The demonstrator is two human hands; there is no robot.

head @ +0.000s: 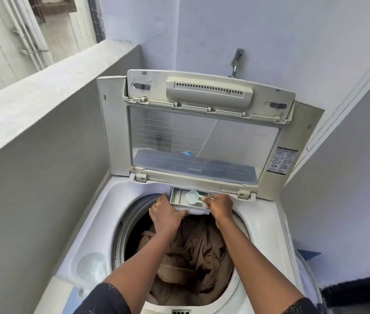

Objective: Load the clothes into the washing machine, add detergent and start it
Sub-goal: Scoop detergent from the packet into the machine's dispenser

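The right hand [220, 206] pinches a pale green plastic scoop [192, 197] by its handle. Beside it, the left hand [164, 214] grips the open grey plastic detergent drawer [177, 197]. Brown crumpled clothes [193, 257] lie below both.

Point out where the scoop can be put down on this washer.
Bare: the left deck, between the drum opening and the wall, behind the round cap; the right deck beside the drum; the wall ledge. Crowded: the back, where left hand, right hand, scoop and drawer meet, and the drum, full of clothes.

washer [263, 234] front past btm edge; lid sticker [282, 160] txt too small
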